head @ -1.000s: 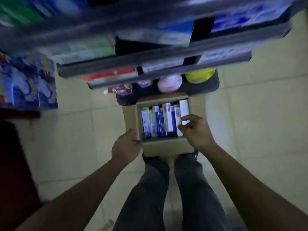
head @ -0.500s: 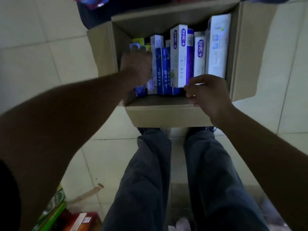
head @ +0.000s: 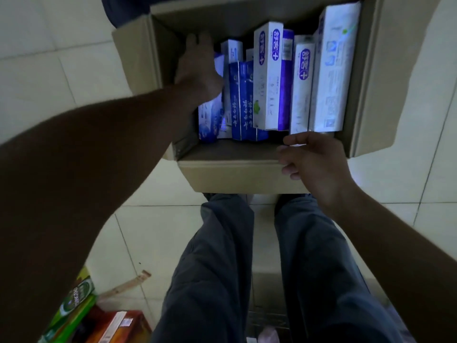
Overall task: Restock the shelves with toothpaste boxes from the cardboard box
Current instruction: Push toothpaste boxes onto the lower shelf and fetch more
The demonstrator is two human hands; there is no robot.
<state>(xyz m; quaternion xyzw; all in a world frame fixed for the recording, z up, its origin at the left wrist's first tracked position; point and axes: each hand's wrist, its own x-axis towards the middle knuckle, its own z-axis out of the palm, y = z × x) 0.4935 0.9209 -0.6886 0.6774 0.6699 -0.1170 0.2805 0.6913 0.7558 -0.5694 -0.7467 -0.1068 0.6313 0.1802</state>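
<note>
Head view: about eight toothpaste boxes (head: 268, 78) are filling one cardboard box (head: 237, 177). Left hand (head: 197, 70), straight-fingered, is touching them; right hand (head: 316, 162), half-curled, is hovering empty.

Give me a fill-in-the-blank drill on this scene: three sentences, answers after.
1. The toothpaste boxes sit in a box made of ____.
2. Of the left hand and right hand, the one inside the box is the ____.
3. The box rests on a ____ floor.
Answers: cardboard; left; tiled.
</note>
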